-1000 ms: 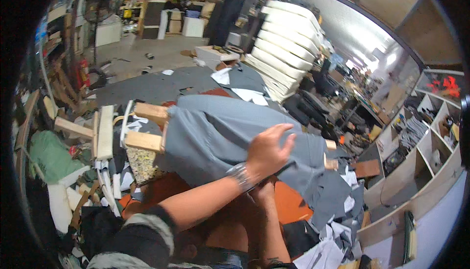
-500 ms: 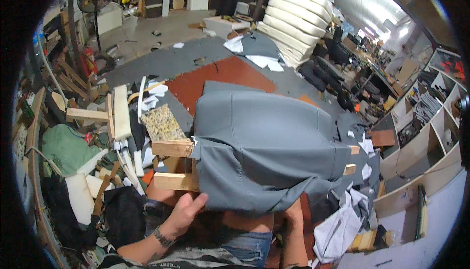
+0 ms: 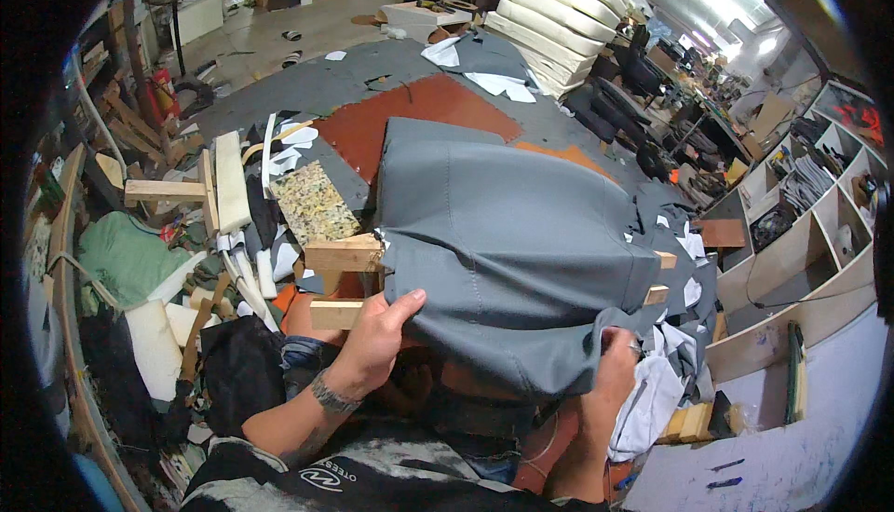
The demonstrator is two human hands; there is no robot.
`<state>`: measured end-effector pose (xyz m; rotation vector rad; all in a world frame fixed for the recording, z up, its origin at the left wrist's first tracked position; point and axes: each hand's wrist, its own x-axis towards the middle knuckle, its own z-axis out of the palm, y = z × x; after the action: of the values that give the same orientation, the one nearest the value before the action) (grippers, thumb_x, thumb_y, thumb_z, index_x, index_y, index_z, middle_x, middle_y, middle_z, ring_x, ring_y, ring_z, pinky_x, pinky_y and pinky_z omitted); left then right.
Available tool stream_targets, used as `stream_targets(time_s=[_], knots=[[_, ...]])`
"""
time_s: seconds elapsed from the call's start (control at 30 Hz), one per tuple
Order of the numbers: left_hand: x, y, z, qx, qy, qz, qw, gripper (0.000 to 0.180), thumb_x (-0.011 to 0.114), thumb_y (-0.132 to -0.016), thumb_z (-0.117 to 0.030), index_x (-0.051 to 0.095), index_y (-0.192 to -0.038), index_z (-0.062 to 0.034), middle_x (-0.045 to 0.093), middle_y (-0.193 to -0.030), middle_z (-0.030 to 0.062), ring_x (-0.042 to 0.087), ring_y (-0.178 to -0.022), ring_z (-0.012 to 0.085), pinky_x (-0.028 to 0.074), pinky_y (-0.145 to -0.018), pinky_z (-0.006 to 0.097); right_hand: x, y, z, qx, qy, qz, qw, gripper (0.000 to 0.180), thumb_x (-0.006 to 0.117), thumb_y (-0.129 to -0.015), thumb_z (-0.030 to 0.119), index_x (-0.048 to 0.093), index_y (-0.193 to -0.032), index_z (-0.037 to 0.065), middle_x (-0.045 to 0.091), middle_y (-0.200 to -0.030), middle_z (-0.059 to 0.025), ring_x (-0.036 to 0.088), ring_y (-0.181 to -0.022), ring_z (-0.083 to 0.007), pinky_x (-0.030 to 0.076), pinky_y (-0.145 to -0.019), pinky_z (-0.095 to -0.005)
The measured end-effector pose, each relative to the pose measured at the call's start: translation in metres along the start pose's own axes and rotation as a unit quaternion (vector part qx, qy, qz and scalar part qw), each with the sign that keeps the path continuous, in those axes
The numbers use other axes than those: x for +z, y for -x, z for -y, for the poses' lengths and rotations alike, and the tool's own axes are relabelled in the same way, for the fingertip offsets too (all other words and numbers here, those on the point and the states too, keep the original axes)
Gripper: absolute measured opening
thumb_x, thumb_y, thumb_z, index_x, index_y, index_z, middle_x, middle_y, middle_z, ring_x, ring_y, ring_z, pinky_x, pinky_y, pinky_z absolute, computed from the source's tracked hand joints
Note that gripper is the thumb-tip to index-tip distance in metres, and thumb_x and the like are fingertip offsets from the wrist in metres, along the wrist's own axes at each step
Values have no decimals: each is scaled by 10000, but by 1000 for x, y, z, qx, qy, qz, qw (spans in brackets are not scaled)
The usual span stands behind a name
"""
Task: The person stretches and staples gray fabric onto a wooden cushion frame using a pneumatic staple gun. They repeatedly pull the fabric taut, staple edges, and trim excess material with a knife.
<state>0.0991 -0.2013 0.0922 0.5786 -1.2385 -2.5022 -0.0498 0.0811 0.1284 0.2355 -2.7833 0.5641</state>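
A grey upholstery cover (image 3: pixel 521 214) with stitched seams lies over a bulky piece in front of me, hiding most of it. Two wooden bars stick out on its left, the upper bar (image 3: pixel 345 254) and the lower bar (image 3: pixel 335 314); short wooden ends (image 3: pixel 656 295) show on the right. My left hand (image 3: pixel 380 330) pinches the cover's near left edge, thumb on top and fingers mostly hidden below. At the near right corner my right hand (image 3: pixel 615 368) grips the bunched edge. Between both hands the near edge hangs in loose folds.
Foam strips (image 3: pixel 231 181), a speckled foam slab (image 3: pixel 314 203) and fabric scraps crowd the left. Stacked white foam pads (image 3: pixel 556 18) stand at the back. A shelf unit (image 3: pixel 782 270) runs along the right, near white cloth (image 3: pixel 643 409). A red-brown sheet (image 3: pixel 419 116) lies beyond the cover.
My right hand has come out from under the cover and moved right and up, gripping its near right corner. My left hand has shifted right and up onto the near edge.
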Motion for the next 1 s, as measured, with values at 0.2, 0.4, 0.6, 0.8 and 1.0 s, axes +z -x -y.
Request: stream_targets(time_s=[0.2,0.4,0.6,0.8,1.0], knots=[[-15,12,-31,101,-366,70,922,345,704,-1015,-251,685,-1187,47,762,-1069,88,691,-969,164,540,-892,356,26,14,44,-406,-65,1,912,855,839,-684,221,546,-1483,135,447,-1573,-230,407,-1444,-485,369,-1142,-604],[-37,3,-79,300,-735,-19,608,557,824,-716,-102,687,-1255,-79,643,-1333,113,588,-1272,372,511,-1029,470,82,25,89,-444,-95,11,891,811,811,-667,185,596,-1449,186,420,-1630,-161,328,-1458,-576,364,-1134,-651],[-24,-30,-93,358,-690,123,618,709,764,-692,-33,643,-1386,-111,627,-1312,128,575,-1265,363,436,-1152,460,64,5,100,-462,-218,32,859,397,719,-715,28,696,-1110,61,738,-1157,-124,689,-988,-343,539,-866,-467],[-15,-57,-74,281,-661,75,692,404,764,-797,-113,777,-1197,-164,721,-1131,80,654,-1115,332,499,-974,453,43,-22,118,-383,-236,118,885,436,685,-741,-38,654,-1171,31,689,-1030,-187,666,-976,-387,542,-845,-483],[-29,-59,-56,424,-640,93,634,295,794,-787,-210,774,-1081,-219,750,-1281,-18,648,-1298,278,353,-1186,604,47,-8,118,-402,-268,149,863,567,681,-659,-71,679,-1218,23,665,-1140,-181,640,-1045,-368,540,-868,-469]])
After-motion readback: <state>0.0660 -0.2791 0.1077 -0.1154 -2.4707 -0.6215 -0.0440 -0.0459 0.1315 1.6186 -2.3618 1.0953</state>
